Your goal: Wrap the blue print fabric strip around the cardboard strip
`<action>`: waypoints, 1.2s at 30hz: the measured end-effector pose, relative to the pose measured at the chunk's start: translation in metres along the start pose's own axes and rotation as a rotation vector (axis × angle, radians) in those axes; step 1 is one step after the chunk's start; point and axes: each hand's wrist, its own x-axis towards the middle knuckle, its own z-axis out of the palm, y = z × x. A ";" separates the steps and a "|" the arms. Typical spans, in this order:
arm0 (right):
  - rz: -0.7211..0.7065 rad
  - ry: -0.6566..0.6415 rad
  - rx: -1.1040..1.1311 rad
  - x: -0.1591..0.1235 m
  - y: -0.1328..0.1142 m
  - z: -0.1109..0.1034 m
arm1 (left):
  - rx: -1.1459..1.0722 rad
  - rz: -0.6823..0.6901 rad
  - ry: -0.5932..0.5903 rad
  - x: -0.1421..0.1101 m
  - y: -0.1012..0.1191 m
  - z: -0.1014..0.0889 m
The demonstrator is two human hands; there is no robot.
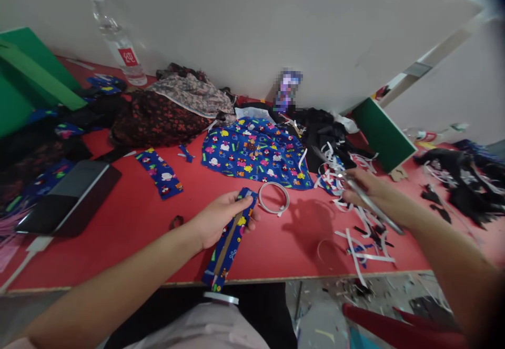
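Observation:
My left hand (226,215) pinches a blue cartoon-print fabric strip (232,241) between thumb and fingers. A narrow brown band runs along the strip's length, and its lower end hangs over the table's front edge. My right hand (365,186) is closed around long silver scissors (373,204), slightly blurred, above white and printed cuttings. Between the hands lies a thin whitish ring of tape (281,211). Behind it a larger piece of the same blue fabric (252,151) is spread out. Another blue strip (160,172) rests on the left.
Dark floral cloth (153,117) is heaped at the back left, near a water bottle (128,57). A black box-shaped device (74,196) with a white cable sits at left. Green panels (384,133) stand at both sides. White strips (373,257) litter the red table's right side.

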 end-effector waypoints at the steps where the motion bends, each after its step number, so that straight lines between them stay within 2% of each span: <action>1: -0.061 -0.115 -0.016 -0.004 -0.013 0.002 | 0.007 0.013 0.007 0.000 0.000 0.000; 4: -0.178 -0.326 -0.025 -0.016 -0.051 0.011 | 0.026 0.052 0.019 -0.002 0.002 0.001; 7: -0.198 -0.513 0.008 -0.026 -0.082 0.017 | 0.024 0.075 0.015 -0.004 0.004 0.002; 11: -0.202 -0.614 0.062 -0.032 -0.099 0.025 | 0.003 0.082 0.023 -0.007 0.005 0.003; 22: -0.231 -0.603 0.077 -0.035 -0.107 0.037 | -0.003 0.109 0.005 -0.012 0.007 0.003; 36: -0.281 -0.498 0.101 -0.038 -0.096 0.049 | 0.004 0.092 0.014 -0.013 0.007 0.002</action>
